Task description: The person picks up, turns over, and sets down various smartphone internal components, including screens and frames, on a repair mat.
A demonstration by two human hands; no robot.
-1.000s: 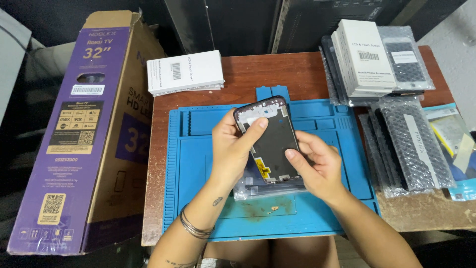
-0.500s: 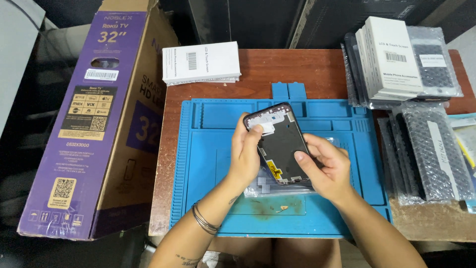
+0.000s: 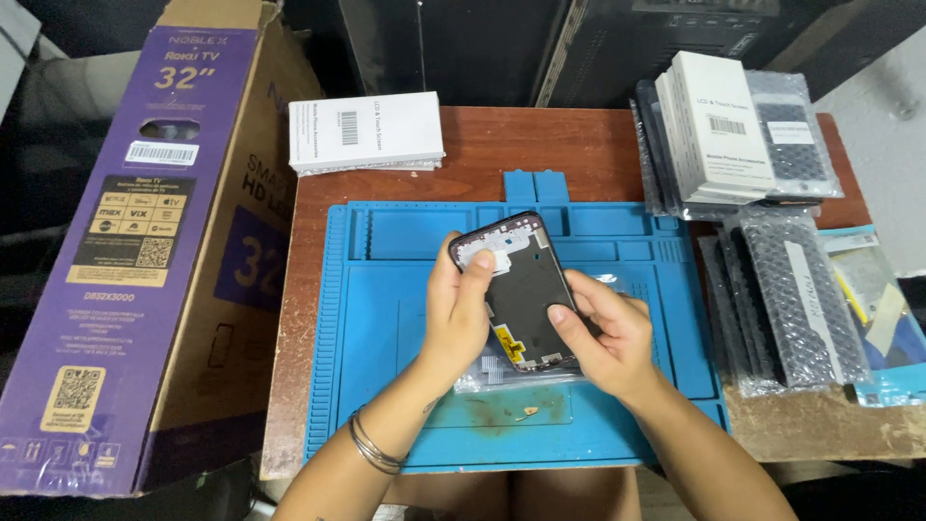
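Note:
I hold a black phone screen part (image 3: 526, 280), inner side up, over the blue work mat (image 3: 376, 386). My left hand (image 3: 461, 314) grips its left edge, thumb pressed near the top corner. My right hand (image 3: 606, 338) supports the lower right side, thumb resting on the dark inner surface. A clear plastic bag (image 3: 502, 371) lies on the mat just under the part and my hands.
A white flat box (image 3: 367, 130) lies at the back left of the wooden table (image 3: 550, 145). Stacked white boxes and bubble-wrap packets (image 3: 743, 135) fill the right side, with more bubble-wrap sleeves (image 3: 796, 304) in front. A big purple television carton (image 3: 145, 251) stands left of the table.
My hands and the screen part stay together over the mat with little change in grip. The head view has drifted, so the table sits slightly differently in frame.

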